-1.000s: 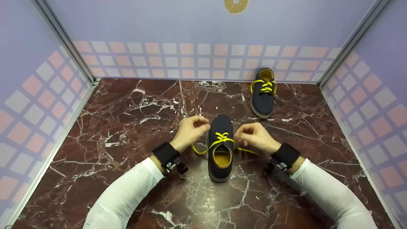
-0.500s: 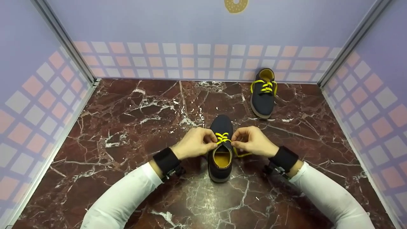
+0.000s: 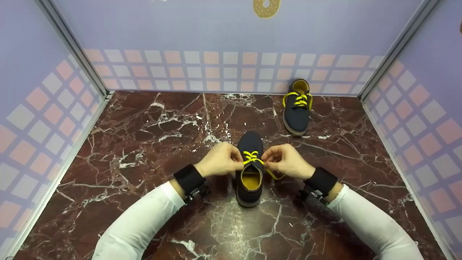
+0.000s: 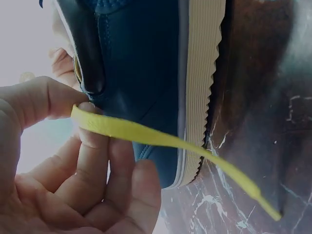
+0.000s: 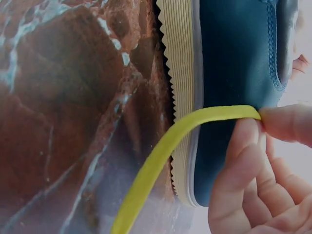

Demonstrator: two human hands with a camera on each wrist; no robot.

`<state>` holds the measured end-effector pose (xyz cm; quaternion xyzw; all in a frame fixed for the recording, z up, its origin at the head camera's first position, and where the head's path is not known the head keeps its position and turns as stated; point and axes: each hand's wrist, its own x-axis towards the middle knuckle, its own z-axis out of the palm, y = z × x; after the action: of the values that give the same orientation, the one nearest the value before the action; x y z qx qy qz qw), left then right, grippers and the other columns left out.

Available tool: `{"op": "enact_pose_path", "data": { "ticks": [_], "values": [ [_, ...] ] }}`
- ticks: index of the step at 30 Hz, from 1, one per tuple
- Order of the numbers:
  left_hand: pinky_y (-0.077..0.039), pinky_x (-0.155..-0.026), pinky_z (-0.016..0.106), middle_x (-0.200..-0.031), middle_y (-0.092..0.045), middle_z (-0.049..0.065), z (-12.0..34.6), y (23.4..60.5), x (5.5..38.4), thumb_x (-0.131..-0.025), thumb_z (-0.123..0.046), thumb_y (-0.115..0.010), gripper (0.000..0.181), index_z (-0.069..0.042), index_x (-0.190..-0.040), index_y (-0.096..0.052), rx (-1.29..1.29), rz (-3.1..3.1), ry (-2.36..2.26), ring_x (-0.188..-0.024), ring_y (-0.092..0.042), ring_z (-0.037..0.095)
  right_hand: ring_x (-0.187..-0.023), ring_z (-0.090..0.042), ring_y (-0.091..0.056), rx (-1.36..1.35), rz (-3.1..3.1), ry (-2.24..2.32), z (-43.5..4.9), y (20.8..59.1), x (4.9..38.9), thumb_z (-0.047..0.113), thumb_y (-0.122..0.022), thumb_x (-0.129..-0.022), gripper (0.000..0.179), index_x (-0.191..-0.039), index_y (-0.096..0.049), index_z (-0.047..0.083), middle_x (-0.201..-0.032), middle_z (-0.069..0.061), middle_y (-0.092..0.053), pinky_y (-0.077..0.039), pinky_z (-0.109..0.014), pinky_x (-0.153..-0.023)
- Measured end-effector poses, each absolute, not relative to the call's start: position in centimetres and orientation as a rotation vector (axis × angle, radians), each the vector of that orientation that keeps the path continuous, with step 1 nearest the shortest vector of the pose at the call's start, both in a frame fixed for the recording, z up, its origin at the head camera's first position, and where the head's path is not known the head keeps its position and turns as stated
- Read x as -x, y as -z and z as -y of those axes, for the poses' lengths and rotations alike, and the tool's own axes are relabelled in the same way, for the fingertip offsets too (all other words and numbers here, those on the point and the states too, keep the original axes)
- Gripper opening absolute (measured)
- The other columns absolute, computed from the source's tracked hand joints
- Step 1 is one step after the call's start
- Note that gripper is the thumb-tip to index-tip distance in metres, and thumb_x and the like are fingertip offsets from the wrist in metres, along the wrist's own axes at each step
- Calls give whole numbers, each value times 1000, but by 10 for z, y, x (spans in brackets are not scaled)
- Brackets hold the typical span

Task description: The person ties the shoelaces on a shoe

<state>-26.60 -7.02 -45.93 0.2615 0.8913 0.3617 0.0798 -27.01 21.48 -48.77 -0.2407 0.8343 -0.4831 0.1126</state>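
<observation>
A dark navy shoe [image 3: 249,142] with a yellow insole stands in the middle of the marble surface, toe pointing away. My left hand [image 3: 221,160] is at its left side, thumb and index finger pinching one end of the yellow shoelace [image 4: 126,130]. The tipped free end hangs past the ribbed cream sole in the left wrist view. From the right side, my right hand [image 3: 287,161] pinches the other lace end, whose tail curves down over the sole [image 5: 183,73] in the right wrist view. Between the hands, the lace crosses over the shoe's tongue.
A second navy shoe [image 3: 296,115] with yellow laces stands at the back right near the rear wall, toe toward me. Purple panels with pink and white squares [image 3: 211,72] enclose the reddish marble surface [image 3: 144,144] at the back and both sides.
Both hands came in to the lace near the shoe's opening and now pinch its two ends. The left lace tail, earlier lying out to the left, is now in the left hand.
</observation>
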Motion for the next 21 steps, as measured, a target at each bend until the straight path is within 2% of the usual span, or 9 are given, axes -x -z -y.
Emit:
{"op": "enact_pose_path", "data": {
  "ticks": [2, 6, 9, 11, 13, 17, 21],
  "values": [
    [-48, -66, 21, -76, -83, 5, 71, 458, 266, -86, -15, -75, 14, -10, -84, -88, -794, -2656, -1062, -63, -61, 3, -70, 0, -68, 709, -2474, 1410, -216, 485, 269, -4, -77, -92, 17, -107, -84, -5, -94, -28, -83, -51, -16, -63],
    [-42, -56, 19, -71, -78, 7, 74, 457, 269, -91, -13, -70, 18, -4, -87, -85, -739, -2494, -1140, -56, -60, 5, -69, 1, -65, 735, -2547, 1357, -216, 482, 268, -2, -76, -91, 18, -104, -88, -2, -93, -22, -85, -50, -16, -66],
    [-42, -53, 19, -68, -72, 2, 76, 459, 273, -96, -11, -69, 19, 2, -95, -83, -658, -2324, -1266, -55, -58, 7, -67, 2, -61, 737, -2561, 1332, -215, 482, 269, -1, -76, -92, 16, -101, -88, -1, -91, -17, -85, -47, -16, -65],
    [-45, -55, 18, -69, -66, -7, 76, 462, 275, -99, -11, -70, 20, 5, -100, -82, -620, -2239, -1343, -58, -56, 6, -63, 3, -58, 716, -2542, 1339, -215, 482, 269, -1, -74, -93, 15, -100, -87, -2, -84, -13, -82, -45, -16, -61],
    [-48, -59, 19, -72, -67, -10, 76, 466, 277, -101, -10, -71, 20, 6, -105, -82, -582, -2161, -1416, -63, -57, 5, -57, 4, -54, 683, -2504, 1360, -214, 483, 269, 0, -73, -94, 15, -99, -86, -4, -77, -6, -76, -43, -16, -56],
    [-47, -63, 18, -82, -72, -14, 75, 474, 279, -104, -10, -73, 19, 5, -111, -82, -515, -2011, -1545, -70, -58, 3, -51, 4, -48, 641, -2443, 1385, -211, 484, 267, 2, -71, -95, 14, -97, -83, -6, -69, 6, -65, -39, -16, -52],
    [-40, -57, 17, -83, -72, -9, 73, 481, 277, -104, -4, -73, 11, -5, -103, -84, -399, -1794, -1692, -64, -50, 5, -55, 2, -47, 659, -2443, 1379, -209, 486, 266, 4, -72, -95, 13, -95, -82, -5, -74, 7, -66, -37, -17, -56]
  ]
}}
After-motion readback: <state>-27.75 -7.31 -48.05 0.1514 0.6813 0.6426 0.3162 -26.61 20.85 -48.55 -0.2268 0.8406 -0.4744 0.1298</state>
